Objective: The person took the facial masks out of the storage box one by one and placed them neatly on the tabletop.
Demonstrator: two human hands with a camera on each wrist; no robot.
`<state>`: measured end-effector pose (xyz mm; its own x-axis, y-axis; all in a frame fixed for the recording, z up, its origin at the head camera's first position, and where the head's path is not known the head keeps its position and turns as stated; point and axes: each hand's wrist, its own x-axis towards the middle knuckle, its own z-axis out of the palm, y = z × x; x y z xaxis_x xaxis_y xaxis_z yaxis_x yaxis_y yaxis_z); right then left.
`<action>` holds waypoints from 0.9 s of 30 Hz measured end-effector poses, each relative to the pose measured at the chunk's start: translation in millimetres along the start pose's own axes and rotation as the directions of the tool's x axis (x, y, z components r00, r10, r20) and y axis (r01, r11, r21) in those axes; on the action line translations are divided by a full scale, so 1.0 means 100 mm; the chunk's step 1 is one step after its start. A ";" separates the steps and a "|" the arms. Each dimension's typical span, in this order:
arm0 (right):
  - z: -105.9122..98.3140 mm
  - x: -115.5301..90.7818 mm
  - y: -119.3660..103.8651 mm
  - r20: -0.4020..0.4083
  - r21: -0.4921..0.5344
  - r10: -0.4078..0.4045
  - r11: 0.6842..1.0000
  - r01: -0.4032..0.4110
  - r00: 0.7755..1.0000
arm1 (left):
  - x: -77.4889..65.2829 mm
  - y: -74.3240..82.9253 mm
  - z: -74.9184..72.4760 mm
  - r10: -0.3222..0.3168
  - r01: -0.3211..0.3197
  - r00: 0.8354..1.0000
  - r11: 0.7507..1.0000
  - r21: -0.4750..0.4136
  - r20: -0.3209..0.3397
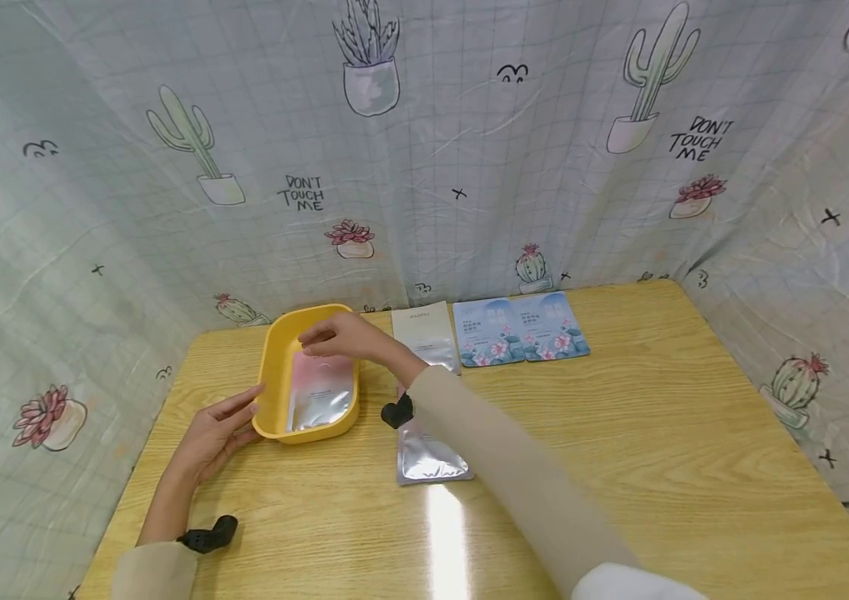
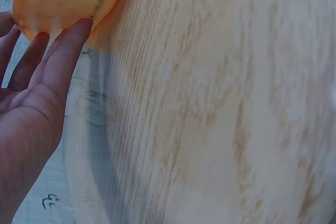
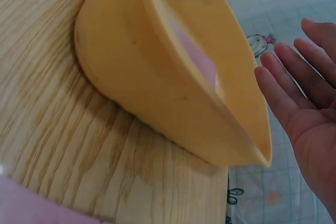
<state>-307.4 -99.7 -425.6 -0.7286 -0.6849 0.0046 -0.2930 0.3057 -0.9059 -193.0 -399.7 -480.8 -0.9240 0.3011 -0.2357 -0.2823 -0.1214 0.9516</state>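
A yellow basket [image 1: 270, 367] stands at the table's left side, with a pink and silver sachet [image 1: 322, 400] lying flat inside. At its left rim my left hand [image 1: 210, 433] holds the wall, a fingertip over the rim and other fingers against the outside. Those fingers [image 2: 73, 48] also show at the basket in the left wrist view. Above the basket's far part is my right hand [image 1: 349, 336], its fingers loose. Nothing shows in that hand's palm [image 3: 320, 135] in the right wrist view. Under the right forearm, another pink and silver sachet [image 1: 431, 458] is partly hidden.
Along the back edge lie a cream and silver sachet [image 1: 424, 323], partly behind the right wrist, and two blue floral sachets [image 1: 487, 332] side by side. A printed cactus curtain [image 1: 424, 150] encloses the wooden table [image 1: 656, 433] at the back and sides.
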 end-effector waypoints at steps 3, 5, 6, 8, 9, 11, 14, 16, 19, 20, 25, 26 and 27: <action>0.06 0.14 0.00 0.022 -0.053 -0.014 0.998 0.015 1.000 | 0.01 -0.01 -0.01 0.008 -0.008 1.000 1.000 0.002 0.011; 0.10 0.21 0.02 0.036 -0.084 0.004 0.996 -0.001 0.999 | 0.01 -0.02 -0.01 0.011 -0.011 1.000 1.000 0.006 0.019; 0.12 0.24 0.03 0.042 -0.102 0.017 0.995 -0.012 0.999 | 0.01 -0.02 -0.01 0.011 -0.011 1.000 1.000 0.006 0.023; 0.14 0.29 0.04 0.048 -0.133 0.047 0.990 -0.040 0.998 | 0.00 -0.03 -0.01 0.012 -0.012 1.000 1.000 0.007 0.026; 0.15 0.31 0.05 0.048 -0.152 0.060 0.987 -0.052 0.997 | 0.00 -0.04 0.00 0.012 -0.013 1.000 1.000 0.011 0.025; 0.16 0.35 0.06 0.044 -0.193 0.085 0.978 -0.075 0.995 | -0.02 -0.04 0.00 0.013 -0.013 1.000 1.000 0.015 0.018; 0.17 0.39 0.08 0.038 -0.243 0.107 0.965 -0.094 0.994 | -0.03 -0.04 0.00 0.013 -0.013 1.000 1.000 0.016 0.003; 0.16 0.43 0.10 0.035 -0.283 0.127 0.953 -0.112 0.991 | -0.02 -0.03 0.01 0.010 -0.010 1.000 1.000 0.014 -0.003; 0.16 0.48 0.10 0.035 -0.348 0.157 0.928 -0.135 0.987 | -0.01 -0.02 0.01 0.009 -0.009 1.000 1.000 0.014 -0.006; 0.16 0.49 0.10 0.035 -0.373 0.165 0.917 -0.140 0.986 | -0.01 -0.02 0.00 0.011 -0.011 1.000 1.000 0.015 -0.006; 0.17 0.56 0.13 0.061 -0.499 0.184 0.857 -0.130 0.981 | 0.00 -0.01 -0.01 0.014 -0.014 1.000 1.000 0.013 0.006; 0.17 0.57 0.14 0.071 -0.523 0.189 0.843 -0.125 0.979 | 0.01 -0.01 -0.01 0.011 -0.011 1.000 1.000 0.017 0.007; 0.18 0.58 0.15 0.081 -0.539 0.195 0.834 -0.122 0.977 | 0.01 -0.01 -0.01 0.008 -0.009 1.000 1.000 0.023 0.006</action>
<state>-343.4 -146.4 -446.7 -0.7193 -0.6633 -0.2067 -0.4889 0.6946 -0.5277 -193.9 -399.7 -482.6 -0.9247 0.3059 -0.2265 -0.2684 -0.1019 0.9579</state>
